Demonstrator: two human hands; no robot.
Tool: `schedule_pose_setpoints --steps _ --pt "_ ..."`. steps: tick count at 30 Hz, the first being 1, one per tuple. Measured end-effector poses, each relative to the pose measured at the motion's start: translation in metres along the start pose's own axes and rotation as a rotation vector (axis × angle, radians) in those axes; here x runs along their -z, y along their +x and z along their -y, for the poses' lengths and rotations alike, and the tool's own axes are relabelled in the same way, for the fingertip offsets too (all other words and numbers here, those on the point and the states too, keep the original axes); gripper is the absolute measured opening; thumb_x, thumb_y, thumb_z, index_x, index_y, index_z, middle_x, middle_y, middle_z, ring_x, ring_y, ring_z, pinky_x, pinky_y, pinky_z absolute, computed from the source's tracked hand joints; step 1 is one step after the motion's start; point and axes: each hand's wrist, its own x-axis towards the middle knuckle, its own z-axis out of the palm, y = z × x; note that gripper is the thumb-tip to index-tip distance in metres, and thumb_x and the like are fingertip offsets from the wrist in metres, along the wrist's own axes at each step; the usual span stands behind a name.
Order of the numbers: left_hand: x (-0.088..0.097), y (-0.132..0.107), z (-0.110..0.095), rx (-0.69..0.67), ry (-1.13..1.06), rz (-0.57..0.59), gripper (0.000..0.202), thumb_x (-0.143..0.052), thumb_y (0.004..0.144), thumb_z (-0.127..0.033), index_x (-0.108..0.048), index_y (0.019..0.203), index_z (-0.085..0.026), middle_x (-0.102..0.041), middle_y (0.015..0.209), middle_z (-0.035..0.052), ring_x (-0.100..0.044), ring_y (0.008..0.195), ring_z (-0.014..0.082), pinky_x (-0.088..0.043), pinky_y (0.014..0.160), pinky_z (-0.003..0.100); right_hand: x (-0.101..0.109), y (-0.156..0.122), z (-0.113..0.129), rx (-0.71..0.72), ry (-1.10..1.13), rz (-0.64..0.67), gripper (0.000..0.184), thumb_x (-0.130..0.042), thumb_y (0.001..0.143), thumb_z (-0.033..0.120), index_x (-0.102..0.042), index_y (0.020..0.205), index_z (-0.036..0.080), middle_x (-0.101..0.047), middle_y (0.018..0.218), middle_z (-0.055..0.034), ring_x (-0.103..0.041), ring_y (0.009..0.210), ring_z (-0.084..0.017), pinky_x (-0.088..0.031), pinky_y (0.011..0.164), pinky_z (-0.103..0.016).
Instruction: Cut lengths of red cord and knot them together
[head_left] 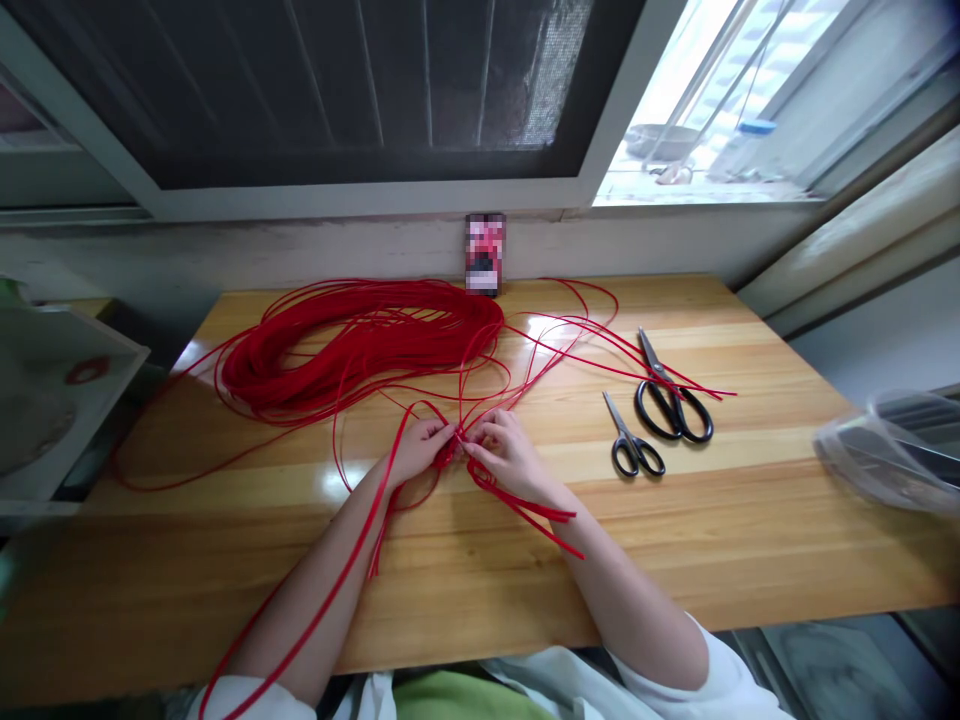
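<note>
Red cord (445, 456) between two hands, at the centre of the frame.
The left hand (418, 447) and the right hand (510, 455) pinch its bunched part between their closed fingers; loose ends (536, 506) extend toward the lower centre.

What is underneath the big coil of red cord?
The coil of red cord lies on the wooden table, whose surface shows through its opening and around its edges. Directly beneath the packed strands, everything is covered, so I cannot tell what else is there.
</note>
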Motion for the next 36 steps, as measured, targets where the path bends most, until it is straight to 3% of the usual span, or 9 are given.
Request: schedule_pose_setpoints --steps 7,15,21,28,36 --pt "-0.002 0.0 0.0 0.02 0.003 0.04 0.039 -0.059 0.066 -0.05 -0.061 0.065 -0.012 -0.056 0.054 -0.0005 -0.046 0.05 0.0087 -0.034 0.05 0.021 0.0 -0.003 -0.002 0.002 -0.061 0.082 0.017 -0.054 0.082 0.031 -0.068 0.082 0.021 -0.056 0.087 -0.0054 -0.044 0.089 -0.019 -0.038 0.081 -0.033" --pt "-0.005 -0.005 -0.005 0.07 -0.152 0.115 0.04 -0.062 0.065 -0.051 -0.063 0.064 -0.011 -0.056 0.054 0.0011 -0.047 0.047 0.008 -0.038 0.048 0.021 -0.007 0.001 -0.013 -0.191 0.069 0.014 0.019 -0.062 0.074 0.033 -0.061 0.062 0.017 -0.055 0.073 -0.003 -0.048 0.08 -0.018 -0.039 0.074 -0.031" --pt "-0.01 -0.001 0.002 0.012 -0.229 -0.043 0.038 -0.068 0.061 -0.041 -0.066 0.084 -0.011 -0.059 0.062 0.001 -0.047 0.047 0.0072 -0.039 0.047 0.021 -0.006 0.001 -0.01 -0.156 0.003 -0.027 0.02 -0.063 0.074 0.033 -0.059 0.061 0.018 -0.053 0.071 -0.0026 -0.047 0.078 -0.018 -0.039 0.073 -0.031" --pt "-0.011 0.004 0.008 -0.052 -0.21 -0.107 0.029 -0.067 0.064 -0.033 -0.063 0.082 -0.011 -0.062 0.07 0.0032 -0.053 0.058 0.0087 -0.041 0.053 0.02 -0.005 -0.001 -0.002 0.007 -0.174 -0.105 0.017 -0.059 0.077 0.036 -0.062 0.069 0.021 -0.055 0.077 -0.0044 -0.045 0.08 -0.02 -0.038 0.074 -0.033" --pt "-0.012 0.003 0.004 -0.013 -0.262 -0.153 0.021 -0.067 0.064 -0.028 -0.056 0.074 -0.013 -0.059 0.063 -0.0006 -0.055 0.055 0.0097 -0.043 0.053 0.022 -0.01 0.001 -0.01 -0.186 0.153 -0.131 0.016 -0.062 0.074 0.032 -0.058 0.066 0.019 -0.052 0.072 -0.002 -0.049 0.075 -0.017 -0.041 0.065 -0.028"
